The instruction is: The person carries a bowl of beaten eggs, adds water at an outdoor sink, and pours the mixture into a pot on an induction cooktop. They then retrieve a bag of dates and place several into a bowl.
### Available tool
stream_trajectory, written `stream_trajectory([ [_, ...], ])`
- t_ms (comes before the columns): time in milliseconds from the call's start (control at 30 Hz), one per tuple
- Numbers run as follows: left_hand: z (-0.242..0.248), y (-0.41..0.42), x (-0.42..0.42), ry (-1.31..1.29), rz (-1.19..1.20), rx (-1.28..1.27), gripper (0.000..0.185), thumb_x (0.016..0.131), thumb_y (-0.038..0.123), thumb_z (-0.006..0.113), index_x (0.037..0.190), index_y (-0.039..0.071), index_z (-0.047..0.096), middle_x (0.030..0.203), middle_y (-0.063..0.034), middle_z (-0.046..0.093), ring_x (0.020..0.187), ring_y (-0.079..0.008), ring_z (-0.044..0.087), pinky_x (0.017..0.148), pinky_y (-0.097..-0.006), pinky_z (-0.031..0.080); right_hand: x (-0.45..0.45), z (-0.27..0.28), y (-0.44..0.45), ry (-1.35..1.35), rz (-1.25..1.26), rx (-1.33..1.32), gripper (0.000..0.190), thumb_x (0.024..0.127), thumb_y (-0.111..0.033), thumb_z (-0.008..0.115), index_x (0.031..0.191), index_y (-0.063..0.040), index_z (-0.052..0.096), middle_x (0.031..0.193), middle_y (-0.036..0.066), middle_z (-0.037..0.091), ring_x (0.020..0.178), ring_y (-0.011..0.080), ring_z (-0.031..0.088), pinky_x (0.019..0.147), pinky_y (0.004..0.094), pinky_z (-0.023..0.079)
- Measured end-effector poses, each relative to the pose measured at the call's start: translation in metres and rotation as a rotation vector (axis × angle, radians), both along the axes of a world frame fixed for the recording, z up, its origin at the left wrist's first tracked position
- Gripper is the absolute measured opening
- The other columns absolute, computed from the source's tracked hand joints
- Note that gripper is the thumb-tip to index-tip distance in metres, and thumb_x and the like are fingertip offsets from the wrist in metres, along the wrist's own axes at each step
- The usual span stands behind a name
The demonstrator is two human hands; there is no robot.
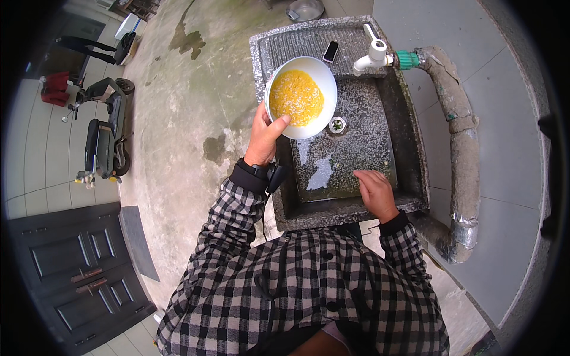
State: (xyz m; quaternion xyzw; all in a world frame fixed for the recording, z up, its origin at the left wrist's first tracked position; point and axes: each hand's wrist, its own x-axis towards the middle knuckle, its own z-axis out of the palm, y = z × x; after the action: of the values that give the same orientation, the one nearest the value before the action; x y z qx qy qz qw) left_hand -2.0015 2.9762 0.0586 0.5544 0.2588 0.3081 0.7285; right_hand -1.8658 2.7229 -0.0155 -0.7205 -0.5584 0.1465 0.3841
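Observation:
My left hand (263, 135) grips the near left rim of a white bowl (328, 95), thumb over the edge. Yellow and white grains (297, 98) cover the bottom of the bowl, which is held above the left side of a speckled stone sink (356, 133). Over the sink's near right part hovers my right hand (376, 193), its fingers together and bent, with nothing seen in it. A drain (337, 125) with green scraps in it lies just right of the bowl. Shallow water glints on the sink floor.
A white tap (374, 55) with a green connector (407, 59) juts over the sink's far right. A black phone-like device (330, 51) lies on the ribbed washboard (307, 42). A wrapped pipe (463, 169) runs down the right; a metal basin (305, 10) sits beyond.

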Motion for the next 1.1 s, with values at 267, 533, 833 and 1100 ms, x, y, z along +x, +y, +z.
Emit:
stream_trajectory([
  [267, 0.001, -0.004, -0.002, -0.001, -0.006, 0.017, 0.065, 0.075, 0.018, 0.065, 0.13, -0.002, 0.036, 0.122, -0.0103, 0.051, 0.112, -0.0168, 0.049, 0.098, -0.0318, 0.035, -0.004, -0.001, -0.003, -0.008, -0.007, 0.004, 0.027, 0.078, 0.0, 0.057, 0.104, -0.004, 0.059, 0.099, 0.012, 0.062, 0.092, 0.0301, 0.057, 0.083, 0.0396, 0.044],
  [533, -0.009, -0.006, -0.008, -0.04, -0.049, -0.024, 0.064, 0.076, 0.016, 0.064, 0.13, -0.002, 0.036, 0.121, -0.0098, 0.052, 0.111, -0.0165, 0.05, 0.098, -0.0312, 0.035, -0.017, 0.003, -0.012, -0.052, -0.053, -0.007, 0.027, 0.077, 0.0, 0.056, 0.104, -0.004, 0.06, 0.098, 0.012, 0.062, 0.091, 0.0301, 0.057, 0.082, 0.0391, 0.044],
  [833, -0.038, -0.02, -0.019, -0.157, -0.088, -0.352, 0.054, 0.083, 0.024, 0.059, 0.127, 0.0, 0.039, 0.123, -0.01, 0.052, 0.113, -0.0186, 0.05, 0.096, -0.0339, 0.039, -0.06, 0.014, -0.039, -0.113, -0.157, -0.058, 0.022, 0.08, -0.001, 0.056, 0.101, -0.002, 0.06, 0.095, 0.014, 0.063, 0.089, 0.0316, 0.059, 0.08, 0.0386, 0.046],
  [1100, -0.05, -0.061, -0.041, -0.145, -0.227, -0.562, 0.06, 0.084, 0.03, 0.058, 0.132, 0.003, 0.034, 0.131, -0.0101, 0.047, 0.119, -0.0216, 0.047, 0.099, -0.039, 0.039, -0.134, 0.011, -0.079, -0.075, -0.254, -0.122, 0.024, 0.078, -0.005, 0.06, 0.102, -0.004, 0.059, 0.095, 0.012, 0.062, 0.089, 0.0306, 0.058, 0.08, 0.0387, 0.045],
])
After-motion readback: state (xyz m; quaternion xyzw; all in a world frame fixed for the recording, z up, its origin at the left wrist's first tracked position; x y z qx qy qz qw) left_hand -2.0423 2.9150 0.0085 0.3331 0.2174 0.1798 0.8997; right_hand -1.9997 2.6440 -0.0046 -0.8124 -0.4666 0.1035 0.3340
